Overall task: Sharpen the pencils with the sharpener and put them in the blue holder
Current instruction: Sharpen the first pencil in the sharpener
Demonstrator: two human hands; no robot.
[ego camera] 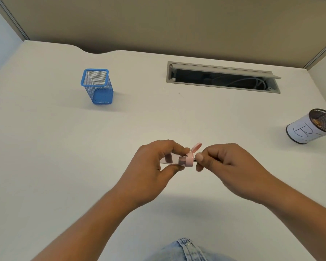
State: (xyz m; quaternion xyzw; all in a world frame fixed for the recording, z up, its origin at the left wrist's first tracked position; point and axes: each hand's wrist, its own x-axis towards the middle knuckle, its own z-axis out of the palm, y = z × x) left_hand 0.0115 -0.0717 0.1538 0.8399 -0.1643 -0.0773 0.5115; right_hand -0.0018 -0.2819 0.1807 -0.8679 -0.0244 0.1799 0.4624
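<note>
1. Sharpener (189,161): clear barrel with a pink cap, held level above the desk (158,113), close to the body. Its pink flip lid (197,146) stood swung up, presumably to bare the blade hole.
2. Pencil (195,161): only a short dark stub showed between the cap and the right fingertips; the rest was hidden in the hand. It appeared seated in the hole, so sharpening was judged to be in progress.
3. Left hand (154,166): fingers curled over the barrel, thumb beneath, gripping it. Likely purpose: to keep the body from turning with the pencil.
4. Right hand (226,162): thumb and fingers bent and pinching the pencil just beside the cap. A grip that close probably keeps the shaft straight and guards the lead from snapping.
5. Holder (100,87): blue mesh, upright, well apart at far left; no pencil seen in it, so 0 delivered by my reading.
6. Cup (309,129): black mesh wrapped in white paper marked "B", at far right, with brownish bits inside, possibly shavings.
7. Cable slot (222,78) lay open at the back of the desk, clear of the work.
</note>
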